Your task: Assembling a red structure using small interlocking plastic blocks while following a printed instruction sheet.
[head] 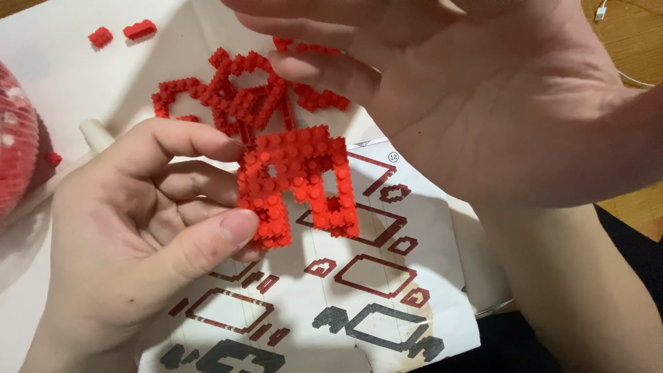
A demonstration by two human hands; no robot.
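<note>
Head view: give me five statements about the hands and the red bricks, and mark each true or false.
1. The left hand pinches a red brick panel between thumb and fingers. True.
2. The right hand is closed in a fist. False: it is open, palm showing, fingers spread above the panel.
3. An instruction sheet with printed outlines lies under the panel. True.
4. The brick pieces behind the panel are blue. False: they are red.
5. Two loose bricks lie at the top left, apart from the rest. True.
</note>
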